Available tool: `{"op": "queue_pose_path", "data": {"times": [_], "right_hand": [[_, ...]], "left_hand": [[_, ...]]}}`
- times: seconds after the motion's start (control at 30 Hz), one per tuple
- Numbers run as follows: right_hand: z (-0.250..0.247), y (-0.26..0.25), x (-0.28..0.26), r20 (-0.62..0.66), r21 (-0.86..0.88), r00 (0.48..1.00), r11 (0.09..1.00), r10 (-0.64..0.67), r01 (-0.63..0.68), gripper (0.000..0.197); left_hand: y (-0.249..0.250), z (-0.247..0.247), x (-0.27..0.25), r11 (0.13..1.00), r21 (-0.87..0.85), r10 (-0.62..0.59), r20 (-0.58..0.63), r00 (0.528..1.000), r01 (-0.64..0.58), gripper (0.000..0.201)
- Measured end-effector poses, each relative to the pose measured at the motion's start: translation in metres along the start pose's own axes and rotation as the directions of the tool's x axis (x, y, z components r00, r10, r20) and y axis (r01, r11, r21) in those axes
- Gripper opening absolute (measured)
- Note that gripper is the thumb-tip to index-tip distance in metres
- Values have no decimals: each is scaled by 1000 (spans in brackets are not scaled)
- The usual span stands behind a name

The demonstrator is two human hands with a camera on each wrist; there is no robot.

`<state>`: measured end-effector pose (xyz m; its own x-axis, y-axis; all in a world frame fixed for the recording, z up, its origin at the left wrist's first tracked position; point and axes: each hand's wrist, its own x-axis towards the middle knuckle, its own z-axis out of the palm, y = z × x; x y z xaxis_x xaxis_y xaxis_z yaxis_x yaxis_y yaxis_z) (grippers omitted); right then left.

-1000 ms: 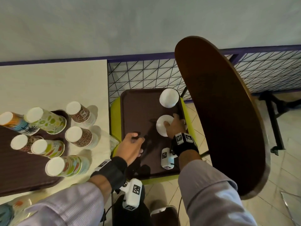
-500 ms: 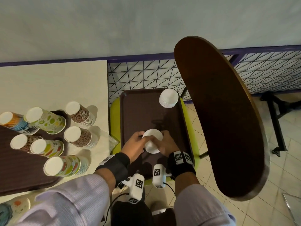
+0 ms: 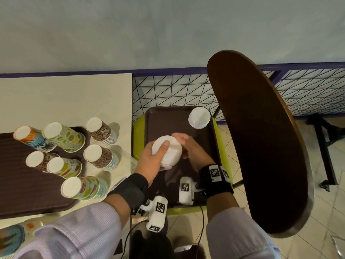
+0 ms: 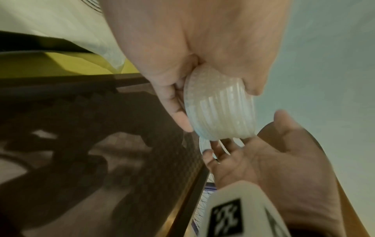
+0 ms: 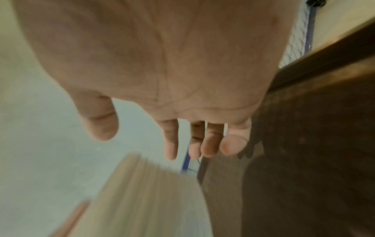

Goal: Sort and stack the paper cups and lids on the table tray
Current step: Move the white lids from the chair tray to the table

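My left hand grips a short stack of white lids, thumb on top and fingers underneath, holding it tilted above the dark brown tray. In the left wrist view the ribbed lid stack sits between thumb and fingers. My right hand is just right of the stack with fingers straight and holds nothing; its fingers are spread. A second white lid stack stands at the tray's far right corner. Several upside-down stacks of patterned paper cups stand on the table at left.
The tray lies on a yellow-green seat. A dark wooden chair back rises close on the right. Another brown tray on the cream table carries some of the cup stacks. A wire-mesh fence runs behind.
My right hand slid the lid stack nearer along the tray and both hands closed round it. Now my left hand alone holds it, lifted and tilted, and the right hand has let go.
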<state>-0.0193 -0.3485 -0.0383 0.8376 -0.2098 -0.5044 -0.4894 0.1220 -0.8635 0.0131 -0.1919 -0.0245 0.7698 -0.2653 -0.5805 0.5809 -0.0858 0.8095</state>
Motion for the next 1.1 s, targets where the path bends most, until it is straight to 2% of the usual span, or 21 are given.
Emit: {"op": "queue_pose_path", "data": {"times": [0.07, 0.17, 0.2, 0.27, 0.37, 0.5, 0.6, 0.7, 0.8, 1.0, 1.1], "right_hand": [[-18, -14, 17, -185, -22, 983, 1000, -20, 16, 48], [-50, -28, 58, -480, -338, 857, 941, -186, 15, 32], [-58, -31, 72, -530, -413, 819, 910, -218, -25, 32], [-69, -38, 96, -578, -517, 786, 843, -219, -145, 35], [-77, -32, 123, -551, -639, 816, 717, -173, -280, 40], [-81, -14, 142, -493, -719, 856, 628, -157, -299, 46], [-81, -10, 145, -492, -729, 853, 619, -175, -293, 60], [-79, -9, 145, -500, -713, 862, 606, -89, -351, 77], [-78, -8, 145, -485, -715, 875, 580, -7, -391, 79], [-77, -17, 143, -405, -772, 913, 515, 52, -372, 83], [-76, -19, 136, -418, -741, 904, 544, 85, -394, 87]], "left_hand": [[1, -6, -1, 1000, 0, 14, -29, 999, -14, 33], [1, -14, -3, 1000, 5, 18, -48, 999, -18, 32], [0, -17, -3, 1000, 18, 18, -54, 998, -17, 34], [-5, -23, -3, 999, 45, 17, -74, 997, -14, 40], [-15, -30, -4, 998, 61, -6, -99, 995, 12, 45], [-24, -36, -3, 995, 91, -23, -106, 994, 33, 40], [-27, -36, 2, 995, 87, -45, -115, 992, 56, 41], [-28, -33, 5, 993, 94, -61, -106, 993, 71, 42], [-30, -30, 8, 991, 110, -61, -103, 993, 73, 47], [-29, -31, 8, 992, 104, -65, -112, 992, 77, 46], [-25, -31, 2, 992, 113, -49, -122, 991, 63, 44]]}}
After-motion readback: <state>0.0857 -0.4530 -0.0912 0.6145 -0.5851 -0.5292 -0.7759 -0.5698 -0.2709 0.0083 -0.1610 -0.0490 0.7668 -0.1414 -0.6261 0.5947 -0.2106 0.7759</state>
